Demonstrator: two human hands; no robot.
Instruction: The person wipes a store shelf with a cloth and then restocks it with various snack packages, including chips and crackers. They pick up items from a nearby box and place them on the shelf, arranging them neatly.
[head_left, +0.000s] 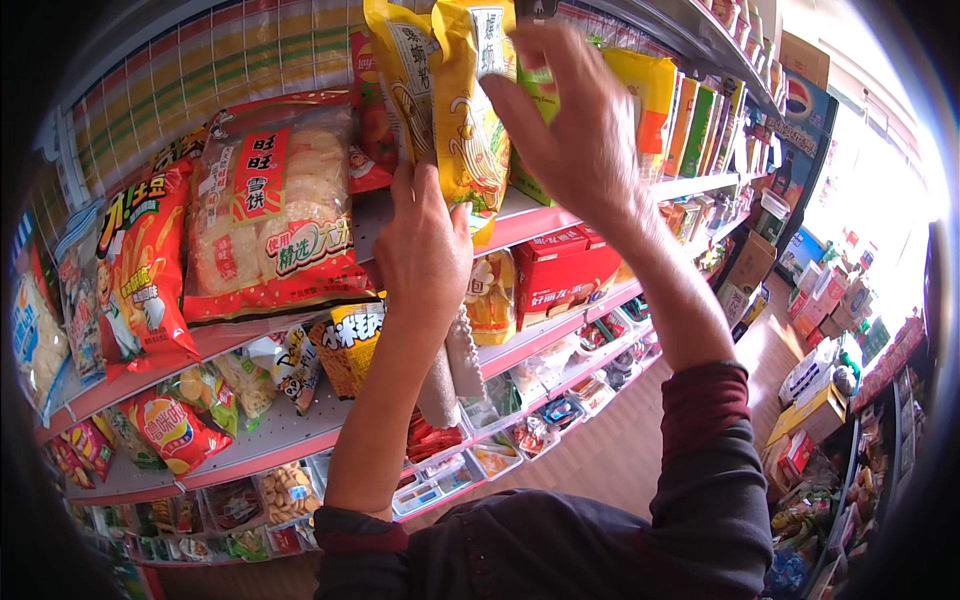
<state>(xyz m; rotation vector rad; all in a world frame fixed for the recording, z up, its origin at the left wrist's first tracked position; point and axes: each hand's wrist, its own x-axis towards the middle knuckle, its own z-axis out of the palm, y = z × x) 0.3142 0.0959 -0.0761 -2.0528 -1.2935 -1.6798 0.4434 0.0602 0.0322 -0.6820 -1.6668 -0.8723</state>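
Note:
My left hand (427, 247) grips the lower part of a yellow noodle packet (472, 112) at the upper shelf, and a grey cloth (450, 375) hangs below that hand. Another yellow noodle packet (409, 82) stands close against its left side. My right hand (570, 120), slightly blurred, is raised just to the right of the packets, with its fingers apart and nothing seen in them. Behind it is a green package (536, 90). A large bag of rice crackers (274, 202) stands left of my left hand.
A red snack bag (150, 262) stands at the left. Red boxes (562, 277) sit on the shelf beneath, above clear bins (495, 457) of small packets. More packages (690, 127) line the upper shelf. Cartons (817, 412) stand across the aisle, beside another shelf at the right.

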